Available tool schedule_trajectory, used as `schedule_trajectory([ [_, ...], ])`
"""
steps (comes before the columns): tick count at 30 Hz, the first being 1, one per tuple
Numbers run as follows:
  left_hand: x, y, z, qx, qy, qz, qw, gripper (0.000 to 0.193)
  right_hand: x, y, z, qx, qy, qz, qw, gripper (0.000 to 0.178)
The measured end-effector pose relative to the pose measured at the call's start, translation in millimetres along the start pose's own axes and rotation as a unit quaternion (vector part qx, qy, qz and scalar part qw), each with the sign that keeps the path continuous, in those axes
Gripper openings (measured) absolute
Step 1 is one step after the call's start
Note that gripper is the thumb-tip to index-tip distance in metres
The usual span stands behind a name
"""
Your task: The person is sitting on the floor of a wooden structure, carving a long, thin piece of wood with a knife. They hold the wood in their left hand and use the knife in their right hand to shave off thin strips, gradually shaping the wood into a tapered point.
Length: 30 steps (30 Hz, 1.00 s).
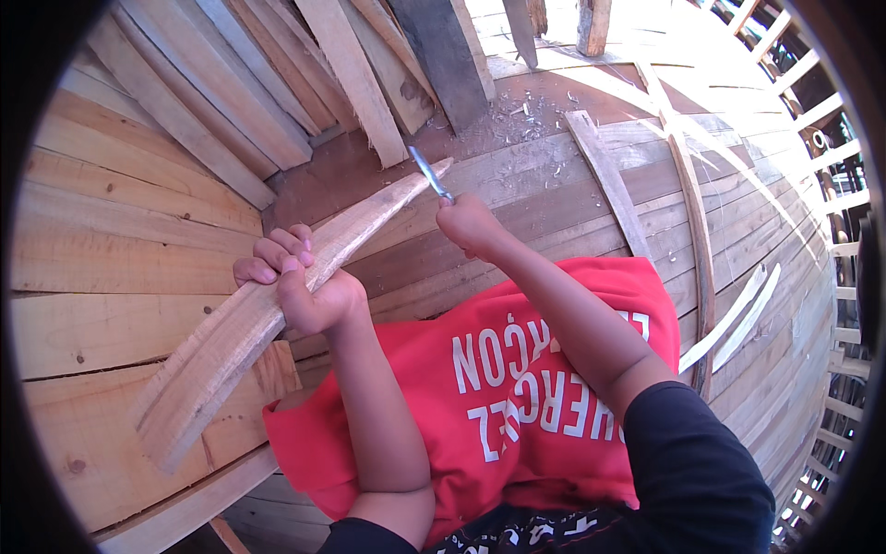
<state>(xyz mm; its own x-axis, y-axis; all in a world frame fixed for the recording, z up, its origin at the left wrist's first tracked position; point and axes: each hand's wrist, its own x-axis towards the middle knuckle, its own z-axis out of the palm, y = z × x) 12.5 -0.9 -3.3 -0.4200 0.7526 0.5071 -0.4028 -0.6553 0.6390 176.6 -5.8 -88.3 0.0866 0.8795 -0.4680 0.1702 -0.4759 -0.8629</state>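
My left hand [305,283] is wrapped round the middle of a long, pale wooden piece [212,365] that tapers to a point at its far right end. The piece slants from the lower left up toward the centre. In my closed right hand [469,226] is a knife [428,173], its handle hidden by my fingers. The bright blade points up and to the left, across or just beside the tapered tip; whether it touches the wood I cannot tell. A red cloth with white lettering [415,360] covers my lap beneath both forearms.
Several boards [203,74] lean at the upper left, by a plank wall [111,268]. Wood shavings [521,115] litter the plank floor [517,185]. Loose strips [609,180] lie to the right, with two pale curved strips [748,314] farther over. A slatted barrier [835,152] runs along the right.
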Motion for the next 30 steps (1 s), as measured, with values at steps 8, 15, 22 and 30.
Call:
schedule_trajectory([
  [8, -2, -3, 7, -0.01, 0.006, 0.016, 1.0, 0.024, 13, 13, -5, -0.031, 0.043, 0.057, 0.997, 0.04],
  [15, 0, -5, -3, -0.009, 0.012, 0.034, 0.999, 0.025, -7, -7, 5, -0.05, 0.029, 0.041, 0.998, 0.04],
  [22, 1, -3, -5, -0.007, -0.015, 0.03, 0.999, 0.024, -8, -4, 13, -0.038, 0.026, 0.004, 0.999, 0.039],
  [30, 2, 2, 4, -0.008, -0.018, 0.041, 0.999, 0.024, -26, -19, 18, 0.008, -0.007, -0.045, 0.999, 0.043],
])
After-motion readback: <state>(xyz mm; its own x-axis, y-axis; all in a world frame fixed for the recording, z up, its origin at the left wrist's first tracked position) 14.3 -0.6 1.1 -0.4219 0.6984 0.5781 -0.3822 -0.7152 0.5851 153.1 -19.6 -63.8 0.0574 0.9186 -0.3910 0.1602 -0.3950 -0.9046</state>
